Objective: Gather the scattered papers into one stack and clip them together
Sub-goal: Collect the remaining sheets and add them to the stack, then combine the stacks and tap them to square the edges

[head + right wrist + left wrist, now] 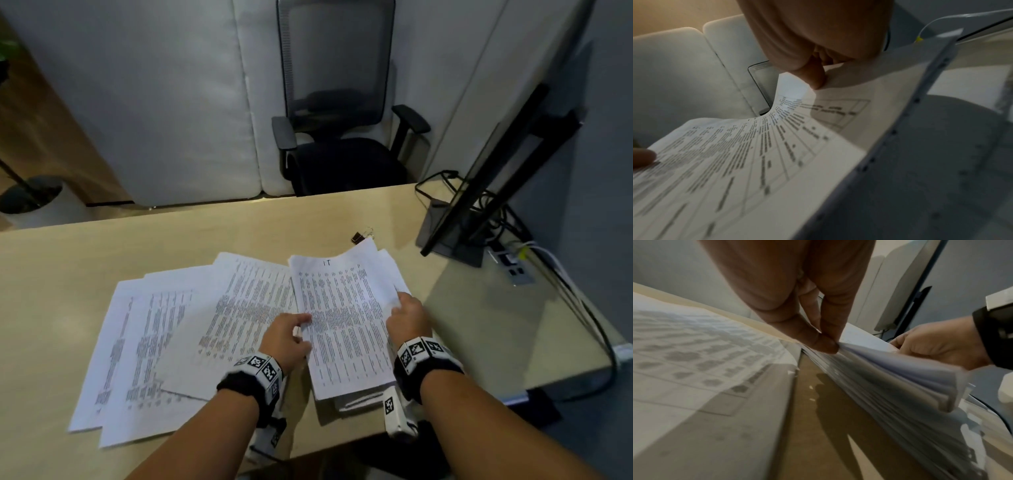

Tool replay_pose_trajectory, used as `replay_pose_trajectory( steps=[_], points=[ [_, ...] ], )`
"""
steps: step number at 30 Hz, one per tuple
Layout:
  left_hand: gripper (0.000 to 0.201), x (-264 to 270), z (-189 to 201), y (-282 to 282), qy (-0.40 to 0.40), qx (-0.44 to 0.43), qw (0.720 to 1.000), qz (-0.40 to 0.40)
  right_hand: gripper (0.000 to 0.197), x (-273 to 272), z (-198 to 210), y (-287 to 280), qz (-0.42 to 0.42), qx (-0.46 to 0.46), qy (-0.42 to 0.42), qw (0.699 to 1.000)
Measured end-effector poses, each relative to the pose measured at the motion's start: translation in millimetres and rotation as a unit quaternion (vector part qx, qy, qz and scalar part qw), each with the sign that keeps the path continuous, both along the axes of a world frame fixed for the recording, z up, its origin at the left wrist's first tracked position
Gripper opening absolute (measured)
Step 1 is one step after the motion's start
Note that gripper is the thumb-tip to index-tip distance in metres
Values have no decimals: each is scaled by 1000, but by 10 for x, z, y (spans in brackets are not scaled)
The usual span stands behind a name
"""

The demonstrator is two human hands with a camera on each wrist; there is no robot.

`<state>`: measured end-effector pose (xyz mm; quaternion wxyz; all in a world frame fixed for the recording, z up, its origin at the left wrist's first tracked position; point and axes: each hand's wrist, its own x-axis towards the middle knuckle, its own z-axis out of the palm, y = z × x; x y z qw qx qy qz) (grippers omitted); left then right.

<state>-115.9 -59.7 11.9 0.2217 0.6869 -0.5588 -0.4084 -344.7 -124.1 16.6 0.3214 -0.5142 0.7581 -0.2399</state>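
Observation:
A stack of printed papers (346,318) is lifted off the desk between both hands. My left hand (291,334) pinches its left edge, thumb on top, as the left wrist view shows at the stack's edge (869,363). My right hand (406,317) grips the right edge, thumb on the top sheet (756,162). Several loose printed sheets (191,329) lie fanned out on the desk to the left. A small black binder clip (358,237) sits on the desk just beyond the stack's far edge.
The beige desk (102,246) has a monitor on a stand (486,178) at the right with cables (582,308) and a power strip (513,267). A black office chair (339,130) stands behind the desk against white padded panels.

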Motion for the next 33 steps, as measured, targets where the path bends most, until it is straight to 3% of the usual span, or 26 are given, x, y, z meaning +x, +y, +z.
replay_pose_trajectory(
  steps=[8,17,22,33],
  points=[
    [50,-393,-191,-97,-50,23,998,-28,42,-435,-198,-52,15,15,47,999],
    [47,-440,-294,-87,-74,18,997,-22,61,-398,-140,4,15,-31,160,987],
    [36,-396,-296,-81,-37,-6,998,44,58,-270,-217,37,56,-76,160,983],
    [37,363,-191,174,-107,-7,987,116,46,561,-184,118,216,-54,136,965]
  ],
)
